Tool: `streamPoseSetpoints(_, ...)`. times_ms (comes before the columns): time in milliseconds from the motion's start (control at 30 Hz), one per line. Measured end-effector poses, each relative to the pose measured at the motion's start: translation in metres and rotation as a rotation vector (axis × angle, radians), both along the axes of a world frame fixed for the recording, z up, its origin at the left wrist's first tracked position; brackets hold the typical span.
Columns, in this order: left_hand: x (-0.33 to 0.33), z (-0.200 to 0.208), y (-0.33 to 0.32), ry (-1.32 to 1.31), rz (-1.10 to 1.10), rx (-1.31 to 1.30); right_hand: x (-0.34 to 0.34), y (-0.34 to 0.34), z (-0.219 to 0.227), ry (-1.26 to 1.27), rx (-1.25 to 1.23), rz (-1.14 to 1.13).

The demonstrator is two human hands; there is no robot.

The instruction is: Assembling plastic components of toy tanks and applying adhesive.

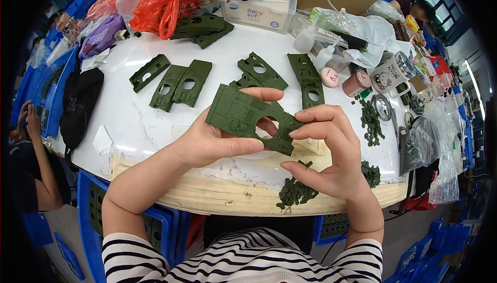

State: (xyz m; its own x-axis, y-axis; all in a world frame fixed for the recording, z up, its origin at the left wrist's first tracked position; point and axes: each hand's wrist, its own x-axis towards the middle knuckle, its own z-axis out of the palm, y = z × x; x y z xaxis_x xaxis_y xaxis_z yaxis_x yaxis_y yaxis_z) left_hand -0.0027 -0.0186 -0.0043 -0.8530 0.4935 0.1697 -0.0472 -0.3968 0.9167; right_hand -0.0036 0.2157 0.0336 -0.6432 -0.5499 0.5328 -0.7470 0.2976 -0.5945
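Over the front of the table, my left hand [209, 140] grips a dark green plastic model hull panel [238, 113] with a round hole. Its thumb lies on the face and its fingers pass behind; a fingertip shows through the hole. My right hand [331, 151] is at the panel's right end, index and middle fingertips touching the edge, thumb apart below. Beyond lie more green panels: a narrow one [150, 72], a side-by-side pair [191, 84], an overlapping pair [262, 71] and another pair [304, 68]. Small green pieces [297, 192] are heaped below my right hand.
More small green pieces [370, 122] lie at the right, near a roll of tape [382, 108], a mug [388, 76] and bottles. A clear box [259, 11] and red bags [165, 3] stand behind. Blue crates [88, 216] sit below the table. Another person's arm [44, 164] shows at left.
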Motion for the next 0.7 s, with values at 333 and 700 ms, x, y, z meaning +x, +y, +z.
streamPoseSetpoints(333,-0.0005,-0.0050,0.0001,0.038,-0.015,0.054,0.0019,-0.0035,-0.0105,0.116,-0.010,-0.023)
streamPoseSetpoints(700,0.0005,-0.0024,0.0017,0.005,-0.010,0.044,0.0009,-0.0027,-0.0127,0.157,-0.012,-0.018)
